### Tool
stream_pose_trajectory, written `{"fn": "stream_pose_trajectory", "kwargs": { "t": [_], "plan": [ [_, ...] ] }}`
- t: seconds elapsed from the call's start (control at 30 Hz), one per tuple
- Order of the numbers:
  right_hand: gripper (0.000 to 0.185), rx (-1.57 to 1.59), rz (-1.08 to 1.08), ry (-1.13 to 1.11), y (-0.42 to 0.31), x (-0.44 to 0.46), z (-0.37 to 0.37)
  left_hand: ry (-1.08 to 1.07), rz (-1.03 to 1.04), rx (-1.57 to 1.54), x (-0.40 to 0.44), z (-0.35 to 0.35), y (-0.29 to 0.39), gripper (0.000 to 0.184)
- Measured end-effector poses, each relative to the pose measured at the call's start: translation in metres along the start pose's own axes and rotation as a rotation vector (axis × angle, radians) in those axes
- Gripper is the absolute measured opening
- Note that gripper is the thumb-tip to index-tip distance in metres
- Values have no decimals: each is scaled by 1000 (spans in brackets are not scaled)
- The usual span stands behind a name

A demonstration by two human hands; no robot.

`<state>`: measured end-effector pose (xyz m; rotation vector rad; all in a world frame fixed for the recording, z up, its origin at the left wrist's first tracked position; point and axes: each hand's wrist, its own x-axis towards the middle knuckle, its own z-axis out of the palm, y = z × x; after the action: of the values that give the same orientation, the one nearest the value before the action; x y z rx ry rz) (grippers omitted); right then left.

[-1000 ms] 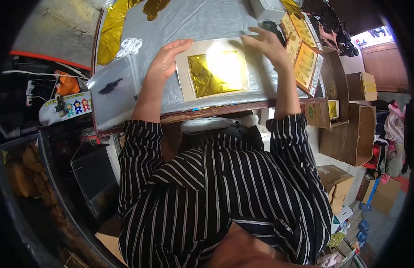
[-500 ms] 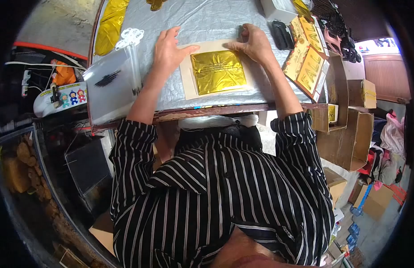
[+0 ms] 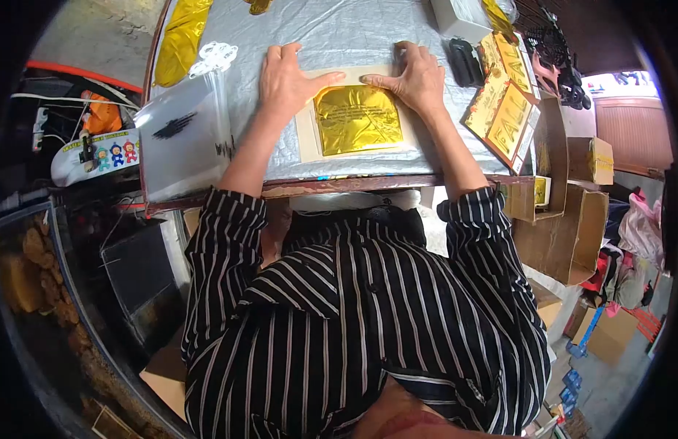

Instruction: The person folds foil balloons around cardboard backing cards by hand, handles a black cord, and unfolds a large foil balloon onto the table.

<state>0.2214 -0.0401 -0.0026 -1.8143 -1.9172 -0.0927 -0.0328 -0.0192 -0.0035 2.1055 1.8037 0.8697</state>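
Gold foil packet (image 3: 358, 121): flat on the beige card (image 3: 307, 132). My left hand (image 3: 283, 80), my right hand (image 3: 421, 79): at the packet's far corners, thumbs extended, fingers spread, neither clenched.

We count one square gold packet (image 3: 359, 121); to its right, two FALL-printed panels (image 3: 509, 126), one black object (image 3: 466, 63), one white box (image 3: 463, 28).

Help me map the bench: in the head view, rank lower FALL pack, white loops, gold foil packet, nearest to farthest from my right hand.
1. Gold foil packet, just left.
2. Lower FALL pack, right side.
3. White loops, far left.
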Motion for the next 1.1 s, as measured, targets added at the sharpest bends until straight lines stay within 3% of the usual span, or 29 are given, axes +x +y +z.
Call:
{"fn": "stream_pose_trajectory", "kwargs": {
  "t": [0.13,0.2,0.27,0.3,0.47,0.5,0.57,0.63,0.7,0.73,0.8,0.83,0.87,0.9,1.03,1.1],
  "plan": [
    [98,85,41,-34,7,6,1,-37,68,35,3,-1,-10,86],
    [97,172,132,-188,10,11,0,-79,55,0,12,-6,-25,83],
    [97,174,139,-211,9,15,-4,-334,-39,-87,26,-21,-31,72],
    [97,176,154,-233,7,14,-5,-335,-44,-83,31,-23,-31,72],
    [98,67,107,-230,4,17,-7,-622,-39,-132,52,-30,-25,39],
    [99,23,60,-207,7,17,-6,-619,-37,-130,54,-29,-27,39],
    [99,55,6,-204,12,22,-3,-711,11,-377,56,-26,-30,20],
    [99,82,-40,-205,22,24,2,-668,43,-379,49,-27,-28,15],
    [81,240,-125,-138,32,26,6,-624,72,-381,39,-27,-26,10],
    [81,240,-125,-139,37,27,5,-596,70,-378,34,-28,-25,10],
    [58,636,-37,-308,42,27,1,-567,66,-373,28,-28,-27,10],
    [58,637,-36,-311,41,26,0,-511,164,-370,26,-26,-29,10],
    [46,666,-48,-343,41,27,-3,-454,264,-367,24,-25,-30,11],
    [34,694,-63,-375,44,28,-3,-453,264,-368,24,-24,-30,11],
    [18,830,-28,-451,49,25,4,-414,317,-372,18,-27,-26,14],
    [11,806,-69,-323,48,22,7,-380,351,-374,16,-27,-27,15]
  ]
}}
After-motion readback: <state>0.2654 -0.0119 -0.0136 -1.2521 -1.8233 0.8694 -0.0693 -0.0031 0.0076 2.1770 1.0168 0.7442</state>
